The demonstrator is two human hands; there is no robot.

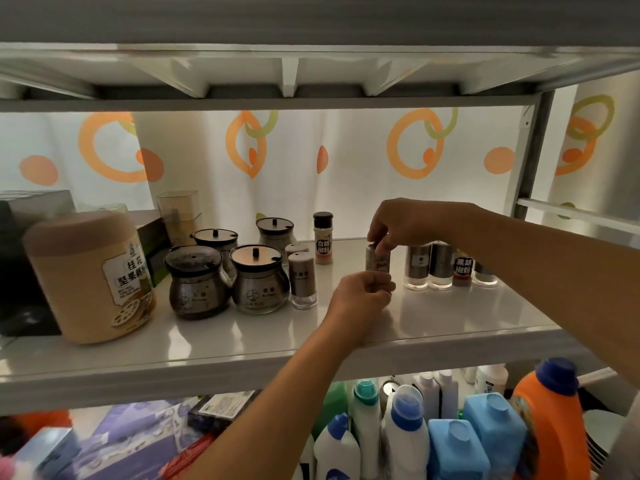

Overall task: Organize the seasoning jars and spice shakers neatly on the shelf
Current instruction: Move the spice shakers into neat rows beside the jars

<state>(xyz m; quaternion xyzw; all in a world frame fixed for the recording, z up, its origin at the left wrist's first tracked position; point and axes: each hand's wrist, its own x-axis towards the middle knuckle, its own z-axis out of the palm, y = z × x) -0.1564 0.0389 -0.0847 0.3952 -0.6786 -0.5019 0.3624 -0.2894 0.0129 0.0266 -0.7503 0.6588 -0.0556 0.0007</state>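
Note:
A small spice shaker (377, 260) stands upright near the middle of the white shelf (242, 337). My right hand (408, 221) pinches its top, and my left hand (363, 294) grips its base. To the left stand three round glass seasoning jars with dark lids (259, 282), two steel shakers (302, 278) and a white pepper bottle (323, 242). To the right, a row of shakers (429, 265) with a black pepper bottle (463, 268) stands partly behind my right forearm.
A large tan canister (91, 275) and dark boxes fill the shelf's left end. A clear square container (178, 211) stands at the back. A grey upright post (533, 154) bounds the right side. Detergent bottles (450, 427) crowd the shelf below.

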